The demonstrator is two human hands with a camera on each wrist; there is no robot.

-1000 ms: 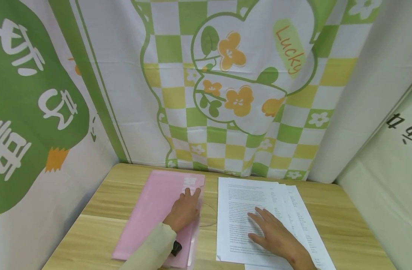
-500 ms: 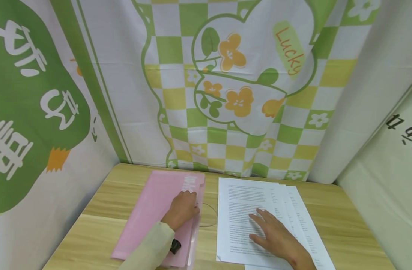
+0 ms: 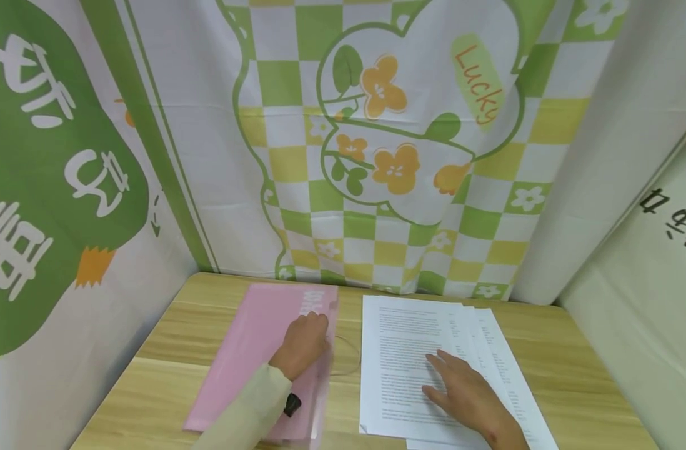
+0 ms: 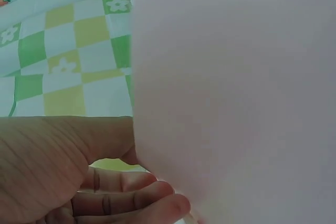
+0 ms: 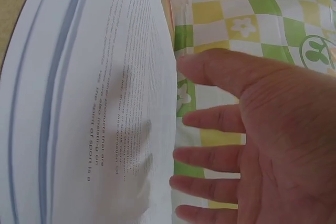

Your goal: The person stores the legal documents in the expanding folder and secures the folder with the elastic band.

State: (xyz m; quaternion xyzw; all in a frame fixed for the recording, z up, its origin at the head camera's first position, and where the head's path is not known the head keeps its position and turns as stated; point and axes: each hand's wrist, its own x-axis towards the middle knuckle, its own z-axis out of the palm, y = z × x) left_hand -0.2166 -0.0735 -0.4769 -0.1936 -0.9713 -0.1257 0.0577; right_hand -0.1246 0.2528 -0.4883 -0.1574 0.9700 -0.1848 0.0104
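On the left half of the table, a pink folder with white lettering lies flat. My left hand is at its right edge with curled fingers; in the left wrist view that hand pinches the edge of the pink folder, thumb partly hidden behind it. Fanned printed sheets lie to the right. Over them is my right hand, fingers spread and gripping nothing. The right wrist view shows the sheets beside this hand; whether the fingertips touch the paper I cannot tell.
A thin cord loop sticks out between folder and sheets. Near my left wrist sits a small black piece. The wooden table ends at a patterned curtain behind, with cloth walls on both sides.
The left fingers, extended a second ago, curled in at the folder's edge. My right hand has shifted slightly right over the sheets.
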